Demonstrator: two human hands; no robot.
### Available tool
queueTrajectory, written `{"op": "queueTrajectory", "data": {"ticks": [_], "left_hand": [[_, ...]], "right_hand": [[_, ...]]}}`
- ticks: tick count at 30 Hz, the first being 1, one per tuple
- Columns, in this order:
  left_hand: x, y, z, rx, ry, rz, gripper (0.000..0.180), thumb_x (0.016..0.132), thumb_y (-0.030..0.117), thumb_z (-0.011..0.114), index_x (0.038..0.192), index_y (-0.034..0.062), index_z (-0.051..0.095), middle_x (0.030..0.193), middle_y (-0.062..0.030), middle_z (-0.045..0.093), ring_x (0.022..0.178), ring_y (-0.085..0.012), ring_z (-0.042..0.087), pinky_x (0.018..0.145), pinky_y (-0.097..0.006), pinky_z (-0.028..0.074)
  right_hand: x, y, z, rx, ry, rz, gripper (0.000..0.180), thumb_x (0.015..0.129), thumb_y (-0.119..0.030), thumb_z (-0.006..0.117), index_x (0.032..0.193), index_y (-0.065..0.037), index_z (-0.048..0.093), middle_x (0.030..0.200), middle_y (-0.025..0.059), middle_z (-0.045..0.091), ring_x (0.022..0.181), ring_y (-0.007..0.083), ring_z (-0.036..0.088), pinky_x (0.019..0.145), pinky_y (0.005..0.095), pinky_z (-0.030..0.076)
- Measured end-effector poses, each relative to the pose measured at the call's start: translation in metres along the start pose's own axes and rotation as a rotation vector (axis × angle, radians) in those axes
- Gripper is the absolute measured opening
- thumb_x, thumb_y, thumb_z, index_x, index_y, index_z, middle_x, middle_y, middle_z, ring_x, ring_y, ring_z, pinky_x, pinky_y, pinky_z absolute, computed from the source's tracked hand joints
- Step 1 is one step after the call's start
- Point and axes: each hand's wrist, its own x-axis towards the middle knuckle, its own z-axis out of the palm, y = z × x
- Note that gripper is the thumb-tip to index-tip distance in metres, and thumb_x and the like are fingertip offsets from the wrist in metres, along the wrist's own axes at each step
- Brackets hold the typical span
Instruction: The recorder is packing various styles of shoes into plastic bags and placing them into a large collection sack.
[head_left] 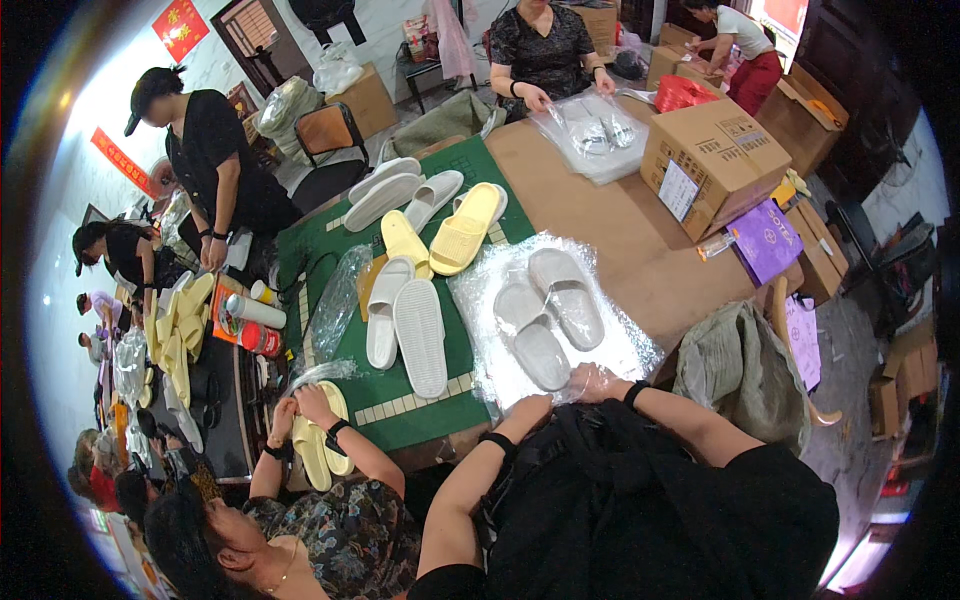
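Observation:
A pair of grey slide slippers [548, 318] lies side by side within a shiny clear plastic bag [625, 335] on the table before me. I cannot tell whether more bags are stacked underneath. My left hand [530, 408] is closed on the near edge of the bag, by the slippers' near end. Close to its right, my right hand [597, 383] pinches the same edge. The fingertips of both hands are partly hidden. Left of the bag lie loose grey slippers [420, 335] and yellow slippers [462, 232], some overlapping.
A green mat [330, 400] covers the table's left part. At my left, a co-worker's hands [300, 405] hold plastic by yellow slippers. Another person opposite handles clear bags [590, 135]. A cardboard box [715, 160], purple packaging [765, 240] and a woven sack [740, 370] are to the right.

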Motion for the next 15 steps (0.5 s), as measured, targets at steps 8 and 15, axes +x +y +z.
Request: {"op": "queueTrajectory", "data": {"ticks": [8, 15], "left_hand": [[0.001, -0.002, 0.004, 0.009, 0.023, 0.031, 0.022, 0.082, 0.018, 0.041, 0.087, 0.0018, 0.054, 0.083, -0.0198, 0.061, 0.079, -0.0354, 0.06, 0.068, -0.045, 0.047], [-0.001, 0.0, 0.001, -0.004, 0.031, 0.029, 0.022, 0.082, 0.019, 0.041, 0.087, 0.0019, 0.054, 0.082, -0.0207, 0.06, 0.078, -0.0359, 0.059, 0.069, -0.045, 0.046]], "right_hand": [[0.004, -0.011, -0.01, 0.002, -0.158, 0.113, 0.045, 0.074, -0.027, 0.058, 0.115, -0.011, 0.05, 0.087, 0.0125, 0.058, 0.08, 0.0308, 0.056, 0.07, 0.0415, 0.046], [0.008, -0.02, -0.019, -0.008, -0.271, 0.196, 0.059, 0.072, -0.018, 0.055, 0.128, -0.012, 0.037, 0.091, 0.0171, 0.057, 0.086, 0.0338, 0.054, 0.077, 0.0426, 0.045]]}}
